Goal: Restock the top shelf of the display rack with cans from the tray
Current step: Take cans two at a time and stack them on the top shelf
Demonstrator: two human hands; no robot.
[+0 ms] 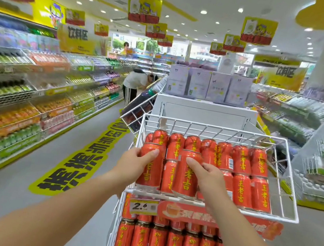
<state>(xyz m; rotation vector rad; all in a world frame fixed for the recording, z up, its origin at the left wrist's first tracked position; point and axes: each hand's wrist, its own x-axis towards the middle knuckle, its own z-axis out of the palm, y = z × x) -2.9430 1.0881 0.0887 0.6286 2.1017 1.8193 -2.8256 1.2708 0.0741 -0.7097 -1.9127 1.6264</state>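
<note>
Fingers of the left hand [131,159] curl around the upper part of a red can [150,166] with yellow lettering, the thumb pressed across its front just under the rim. Beside it, the right hand [210,175] closes on a second red can [186,175], thumb and forefinger pinching it near the top while the remaining fingers wrap behind. Both cans stand upright at the front left of the top shelf [283,202], a white wire basket that tilts slightly toward the camera; whether their bases rest on the wire floor cannot be told.

Behind and to the right of the held cans, rows of matching red cans [243,176] fill the basket, stacked two high and packed side by side. Bare forearms reach in from the bottom of the frame.

Under the basket's front edge hang a yellow price tag [143,206] reading 2.6 and a red promotional strip [186,213]. The lower shelf [108,240] carries more upright red cans in a tight row.

A supermarket aisle runs off to the left, lined with drink shelves [25,93], with large yellow floor lettering [81,159] along it. Farther back, a person in a white top [136,81] bends toward the shelving. The tray is not in view.
</note>
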